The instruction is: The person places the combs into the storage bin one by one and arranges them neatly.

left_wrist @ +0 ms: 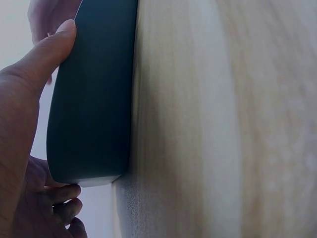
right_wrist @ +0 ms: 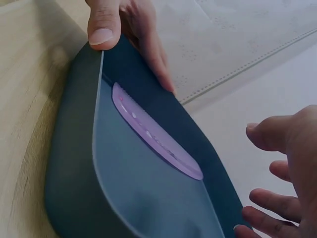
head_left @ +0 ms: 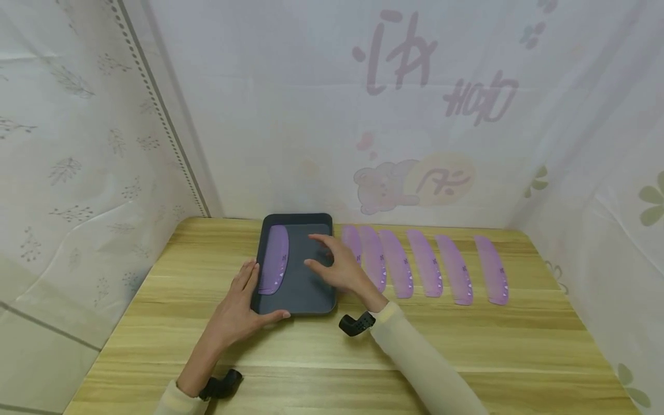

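A dark rectangular tray (head_left: 311,288) sits on the wooden table with one purple comb (head_left: 275,259) lying inside along its left wall. My left hand (head_left: 236,311) holds the tray's near left corner, thumb on the front rim and fingers along the left side. In the left wrist view the thumb (left_wrist: 54,49) presses the tray wall (left_wrist: 96,94). My right hand (head_left: 337,265) hovers over the right part of the tray, thumb and fingers spread with nothing between them. The right wrist view shows the comb (right_wrist: 153,131) flat on the tray floor.
Several more purple combs (head_left: 426,262) lie in a row on the table to the right of the tray, the nearest partly behind my right hand. Printed cloth (head_left: 290,115) hangs behind the table and on both sides. Each wrist wears a black camera mount (head_left: 357,324).
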Action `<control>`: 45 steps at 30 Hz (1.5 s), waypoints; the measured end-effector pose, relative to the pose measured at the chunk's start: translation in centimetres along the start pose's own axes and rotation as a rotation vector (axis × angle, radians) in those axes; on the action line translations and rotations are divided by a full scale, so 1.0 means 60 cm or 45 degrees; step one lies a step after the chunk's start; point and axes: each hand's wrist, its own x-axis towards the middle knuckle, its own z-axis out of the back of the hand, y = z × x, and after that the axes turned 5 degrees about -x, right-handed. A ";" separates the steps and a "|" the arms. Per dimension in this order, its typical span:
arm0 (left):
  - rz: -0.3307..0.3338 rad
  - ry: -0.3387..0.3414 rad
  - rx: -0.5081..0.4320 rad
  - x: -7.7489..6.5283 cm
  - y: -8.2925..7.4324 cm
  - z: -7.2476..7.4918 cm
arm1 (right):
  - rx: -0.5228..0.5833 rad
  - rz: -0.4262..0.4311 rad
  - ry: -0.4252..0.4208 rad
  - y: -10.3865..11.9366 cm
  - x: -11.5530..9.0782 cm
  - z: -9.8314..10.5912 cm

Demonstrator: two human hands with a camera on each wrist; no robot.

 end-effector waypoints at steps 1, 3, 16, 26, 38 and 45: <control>0.000 0.000 0.000 0.000 0.000 0.000 | -0.006 -0.006 -0.006 0.000 -0.003 0.003; -0.001 0.000 0.001 -0.001 0.001 0.000 | -0.025 -0.020 -0.016 0.000 -0.010 0.010; 0.006 -0.004 -0.013 -0.001 -0.003 -0.001 | -0.096 -0.035 -0.063 -0.006 -0.043 0.047; 0.004 -0.005 -0.015 -0.001 -0.004 -0.001 | -0.147 0.000 -0.165 -0.027 -0.067 0.080; 0.025 0.001 -0.010 -0.002 -0.007 0.001 | -0.138 -0.099 -0.198 -0.053 -0.097 0.136; 0.023 0.008 -0.012 -0.002 -0.009 0.002 | -0.166 -0.130 -0.238 -0.072 -0.118 0.173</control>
